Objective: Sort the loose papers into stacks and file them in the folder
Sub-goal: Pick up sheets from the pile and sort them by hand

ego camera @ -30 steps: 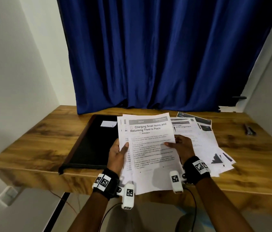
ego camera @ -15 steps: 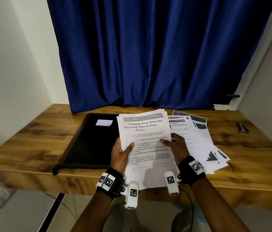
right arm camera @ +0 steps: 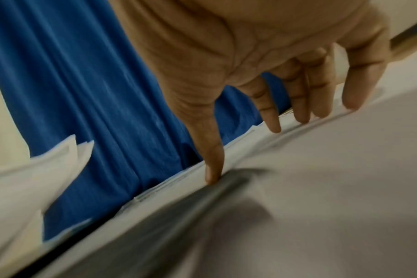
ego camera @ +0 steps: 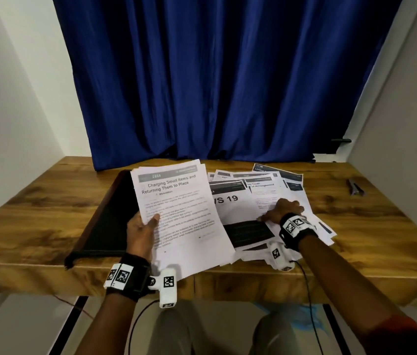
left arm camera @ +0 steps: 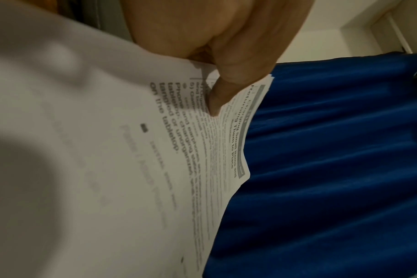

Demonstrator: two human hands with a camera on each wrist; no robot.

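Observation:
My left hand (ego camera: 143, 228) pinches a thin stack of printed sheets (ego camera: 176, 213) at its left edge, thumb on top, and holds it raised and tilted over the table's front. The top sheet reads "Charging Small Items and Returning Them to Place"; the left wrist view shows the thumb (left arm camera: 229, 84) pressed on that stack (left arm camera: 131, 150). An open black folder (ego camera: 110, 216) lies flat to the left, partly hidden by the stack. My right hand (ego camera: 283, 210) rests with straight spread fingers (right arm camera: 269, 112) on the loose papers (ego camera: 258, 201) fanned out to the right, a "19" page among them.
The wooden table (ego camera: 35, 201) ends in a front edge near my wrists. A blue curtain (ego camera: 215, 85) hangs behind it, with white walls on both sides. A small dark clip-like object (ego camera: 355, 187) lies at the far right.
My right hand let go of the held stack and moved right onto the spread papers. The left hand now holds the stack alone, shifted left, uncovering the "19" page.

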